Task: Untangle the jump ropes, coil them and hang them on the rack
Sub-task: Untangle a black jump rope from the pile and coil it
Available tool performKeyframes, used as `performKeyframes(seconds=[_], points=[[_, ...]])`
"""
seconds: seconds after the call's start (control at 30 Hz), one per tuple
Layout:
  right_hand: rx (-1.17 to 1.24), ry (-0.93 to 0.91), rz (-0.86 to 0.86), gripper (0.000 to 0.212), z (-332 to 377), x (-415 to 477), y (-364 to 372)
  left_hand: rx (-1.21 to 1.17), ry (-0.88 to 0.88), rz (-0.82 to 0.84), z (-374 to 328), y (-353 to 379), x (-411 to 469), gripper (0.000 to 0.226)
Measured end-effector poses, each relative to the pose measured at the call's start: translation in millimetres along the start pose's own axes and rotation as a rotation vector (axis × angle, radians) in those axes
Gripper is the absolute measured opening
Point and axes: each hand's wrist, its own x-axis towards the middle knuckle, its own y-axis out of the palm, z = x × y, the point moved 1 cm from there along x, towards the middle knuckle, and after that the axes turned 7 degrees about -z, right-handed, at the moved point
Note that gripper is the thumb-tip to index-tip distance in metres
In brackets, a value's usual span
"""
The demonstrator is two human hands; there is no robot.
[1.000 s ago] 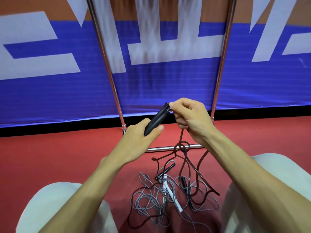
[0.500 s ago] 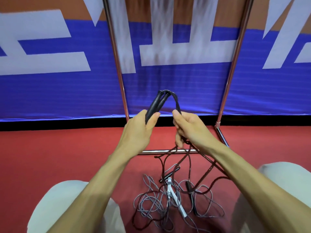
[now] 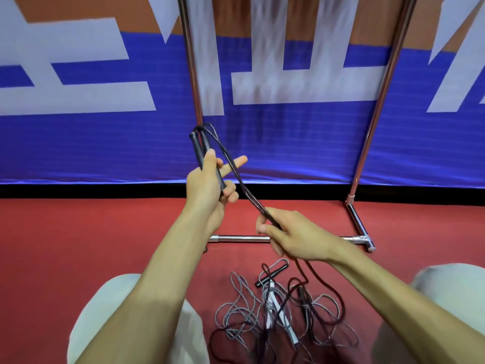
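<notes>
The left hand grips the two black handles of one rope side by side. Their long axis is near upright, cord ends at the top, and the forefinger is extended clear of the grip. The dark cord leaves the handle tops, loops over and runs down and to the right into the right hand, which pinches it between thumb and fingers, lower than the left hand and well apart from it. Below the right hand the cord drops into the pile of ropes on the red floor between the knees, where it is crossed with grey cords. The right hand is the nearer to the pile; any slack must probably be drawn up from there. The rack stands just beyond both hands. The banner behind it carries large white characters, cropped and unreadable. No brand is legible on the handles.
</notes>
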Motion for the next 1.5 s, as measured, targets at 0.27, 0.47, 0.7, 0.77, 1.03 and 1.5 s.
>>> performKeyframes(seconds=[0.27,0.47,0.7,0.77,1.03,1.5], points=[[-0.066,0.053,0.147,0.012,3,-9,-17,0.262,0.141,-0.121,10,-9,19,0.017],[-0.247,-0.114,0.076,0.01,5,-17,-35,1.192,0.432,0.02,29,-13,21,0.029],[-0.128,-0.079,-0.446,0.018,-7,-16,-64,1.511,0.27,0.407,42,5,3,0.072],[-0.099,0.041,-0.556,0.027,-12,-15,-70,1.403,0.145,0.558,47,13,-11,0.088],[0.181,0.289,-0.556,0.05,-40,-4,-72,1.003,0.048,0.667,45,22,-44,0.032],[-0.188,0.108,-0.012,0.029,-22,-9,-27,1.017,0.5,0.143,25,8,-14,0.039]])
